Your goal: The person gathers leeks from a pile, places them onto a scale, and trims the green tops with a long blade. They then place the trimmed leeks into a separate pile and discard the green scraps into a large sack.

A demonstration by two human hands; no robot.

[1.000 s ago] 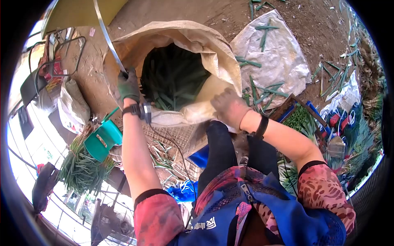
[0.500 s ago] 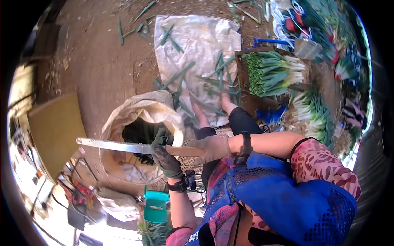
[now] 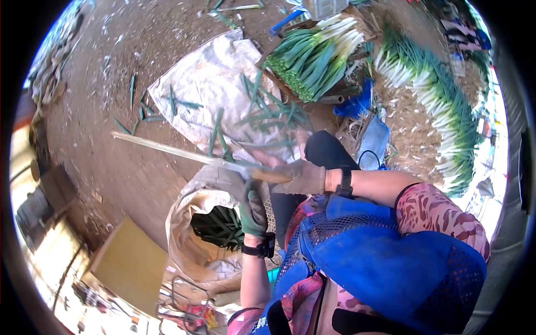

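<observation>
My right hand point(image 3: 298, 177), in a tan glove, is closed around the wooden handle of a long knife point(image 3: 184, 152). The blade is smeared by motion and points to the upper left, above the sack's mouth. Just below the handle is my left hand point(image 3: 254, 212), in a green glove, its fingers drawn together. What they hold, if anything, is hidden. Close beside it stands an open whitish sack point(image 3: 181, 223) with cut green leaves point(image 3: 220, 228) inside.
A white sheet point(image 3: 195, 67) with scattered leaf pieces covers the ground ahead. Trimmed green onions point(image 3: 315, 56) lie stacked on a stand. A long row of green onions point(image 3: 441, 106) lies at the right. A yellowish board point(image 3: 131, 265) stands at lower left.
My view has turned to the right, showing more of the onion row. The left hand has come off the blade near the handle, and the knife has tilted upward and blurred.
</observation>
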